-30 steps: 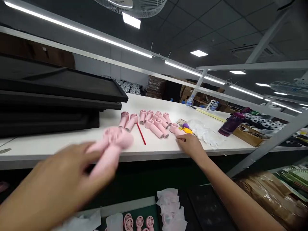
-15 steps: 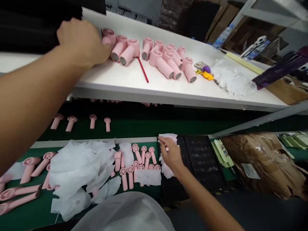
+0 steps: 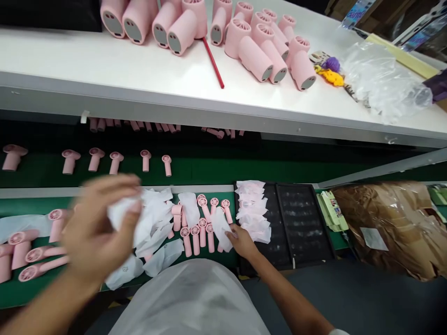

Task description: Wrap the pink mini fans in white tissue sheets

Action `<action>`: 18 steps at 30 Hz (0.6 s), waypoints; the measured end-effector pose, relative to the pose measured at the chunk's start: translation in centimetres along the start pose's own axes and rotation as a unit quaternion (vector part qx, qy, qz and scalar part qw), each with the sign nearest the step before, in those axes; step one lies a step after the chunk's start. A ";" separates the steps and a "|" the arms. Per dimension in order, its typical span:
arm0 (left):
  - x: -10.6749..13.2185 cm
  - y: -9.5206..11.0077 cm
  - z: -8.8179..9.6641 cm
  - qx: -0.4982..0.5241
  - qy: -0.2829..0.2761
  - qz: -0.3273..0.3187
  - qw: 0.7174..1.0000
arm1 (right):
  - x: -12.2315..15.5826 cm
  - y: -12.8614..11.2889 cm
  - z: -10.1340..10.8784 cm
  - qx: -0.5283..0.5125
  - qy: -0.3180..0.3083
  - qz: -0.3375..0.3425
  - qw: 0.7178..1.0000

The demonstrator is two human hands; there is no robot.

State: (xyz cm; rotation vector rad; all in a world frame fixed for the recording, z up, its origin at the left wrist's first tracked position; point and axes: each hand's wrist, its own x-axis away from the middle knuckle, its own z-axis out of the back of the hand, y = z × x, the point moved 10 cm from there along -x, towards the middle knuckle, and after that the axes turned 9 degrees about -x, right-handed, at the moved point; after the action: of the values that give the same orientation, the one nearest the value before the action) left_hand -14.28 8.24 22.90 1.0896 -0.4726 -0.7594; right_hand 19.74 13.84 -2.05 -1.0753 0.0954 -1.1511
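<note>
My right hand (image 3: 243,240) pinches the edge of a thin white sleeve bag (image 3: 220,228), left of the black tray. Whether a fan is inside that bag does not show. Under and beside it, several pink handheld fans (image 3: 194,239) lie on the green work surface. Smeared by motion, my left hand (image 3: 101,228) hovers in front of a heap of white bags (image 3: 153,214). White shows between its curved fingers and thumb; I cannot tell whether it is held or lies behind. White-wrapped items (image 3: 252,211) form a column in the black tray (image 3: 303,218).
Above, a white shelf (image 3: 139,70) carries pink fans (image 3: 254,58), a red stick (image 3: 213,64) and clear plastic (image 3: 387,79). Fans (image 3: 145,160) stand on the green strip behind. To the right are green-white boxes (image 3: 331,211) and brown wrapping (image 3: 384,223).
My left hand has come down from the fans on the shelf to the bag heap. My right hand has moved from the tray leftward and taken hold of a white bag. The view has tilted down.
</note>
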 end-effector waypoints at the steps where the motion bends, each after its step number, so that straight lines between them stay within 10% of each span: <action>1: 2.2 -2.8 -2.1 0.004 -0.059 0.054 0.997 | 0.1 -1.2 0.3 -0.051 -0.002 -0.003 0.999; 5: 10.9 -10.7 -12.0 0.151 -0.313 0.322 0.881 | 0.8 -8.0 -0.2 -0.407 -0.013 -0.057 0.911; 10: 11.5 -12.0 -14.4 0.308 -0.272 0.417 0.811 | 1.2 -15.1 -4.1 -0.534 -0.082 -0.045 0.840; 15: 8.2 -17.0 -7.4 0.349 -0.054 0.425 0.834 | 1.9 -4.1 -5.8 -0.239 0.022 -0.153 0.959; 18: 8.6 -19.2 -3.9 0.349 0.000 0.435 0.830 | 4.2 4.2 -5.2 -0.091 0.094 -0.249 0.960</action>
State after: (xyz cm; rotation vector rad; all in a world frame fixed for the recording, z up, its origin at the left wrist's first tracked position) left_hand -12.02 -0.72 3.58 1.3553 -1.2024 0.2719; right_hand 21.69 7.33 -6.02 -1.1873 0.0822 -1.7267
